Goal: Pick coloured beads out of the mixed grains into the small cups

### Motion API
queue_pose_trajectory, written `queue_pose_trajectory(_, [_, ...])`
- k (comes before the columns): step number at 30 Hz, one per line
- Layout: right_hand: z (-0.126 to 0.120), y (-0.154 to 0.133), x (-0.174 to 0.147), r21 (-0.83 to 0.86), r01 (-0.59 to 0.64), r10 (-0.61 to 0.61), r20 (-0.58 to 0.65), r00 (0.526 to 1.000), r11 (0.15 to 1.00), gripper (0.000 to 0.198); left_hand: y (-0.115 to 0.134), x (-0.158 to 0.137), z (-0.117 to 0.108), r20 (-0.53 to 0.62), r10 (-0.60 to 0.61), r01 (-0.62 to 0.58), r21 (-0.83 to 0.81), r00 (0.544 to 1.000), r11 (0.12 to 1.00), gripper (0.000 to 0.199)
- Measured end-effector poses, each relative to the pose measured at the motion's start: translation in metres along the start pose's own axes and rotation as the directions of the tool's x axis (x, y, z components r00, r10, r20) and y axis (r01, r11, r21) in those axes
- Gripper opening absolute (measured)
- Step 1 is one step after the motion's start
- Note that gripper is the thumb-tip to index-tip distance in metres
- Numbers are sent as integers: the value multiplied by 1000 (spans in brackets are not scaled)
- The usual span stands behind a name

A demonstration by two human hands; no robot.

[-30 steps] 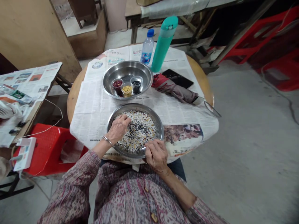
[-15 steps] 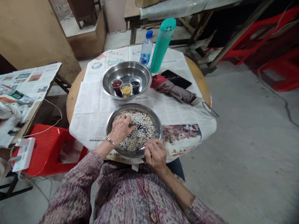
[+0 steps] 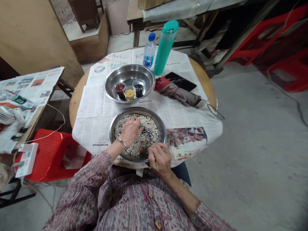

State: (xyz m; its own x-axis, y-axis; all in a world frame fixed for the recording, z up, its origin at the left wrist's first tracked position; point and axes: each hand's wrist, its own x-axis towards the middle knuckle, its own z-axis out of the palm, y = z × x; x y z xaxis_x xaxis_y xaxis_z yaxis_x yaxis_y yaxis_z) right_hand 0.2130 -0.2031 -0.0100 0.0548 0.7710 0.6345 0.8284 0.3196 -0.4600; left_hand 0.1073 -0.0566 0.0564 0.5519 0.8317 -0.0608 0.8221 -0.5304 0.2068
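Note:
A steel basin (image 3: 164, 128) close to me holds a mix of white grains (image 3: 150, 123) with black, yellow and dark red beans among them. My left hand (image 3: 131, 131), with a metal bracelet at the wrist, is over the middle-left of this mix. Its fingers are bent down and drawn together, and the tips are hidden. At the basin's near right rim rests my right hand (image 3: 160, 158), its fingers curled closed; what is inside them, if anything, is hidden. In a second steel basin (image 3: 110, 78) beyond stand clear cups of red beans (image 3: 119, 87), yellow beans (image 3: 129, 93) and black beans (image 3: 139, 89).
Newspaper (image 3: 90, 109) covers the round table. Toward its back stand a water bottle (image 3: 149, 53) and a teal flask (image 3: 166, 48). A folded umbrella (image 3: 180, 93) and a black phone (image 3: 183, 81) lie at right. A red stool (image 3: 51, 157) with a power strip (image 3: 26, 159) is at left.
My left hand has shifted right over the grains, and its fingers have gone from spread to drawn together. My right hand stays at the rim.

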Motion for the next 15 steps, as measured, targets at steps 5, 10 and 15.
queue_pose_trajectory(5, [0, 1, 0, -5, -9, 9, 5, 1000, 1000, 13, -3, 9, 6, -4, 64, -64, -82, 998, 995, 15])
queue_pose_trajectory(10, [0, 1, -1, 0, -16, 16, 6, 1000, 1000, 14, -10, 30, 12, -104, 86, -106, -201, 991, 974, 17])
queue_pose_trajectory(15, [0, 2, -2, 7, -13, 13, 7, 1000, 1000, 14, -13, 41, 10, -184, 92, -149, -322, 979, 935, 21])
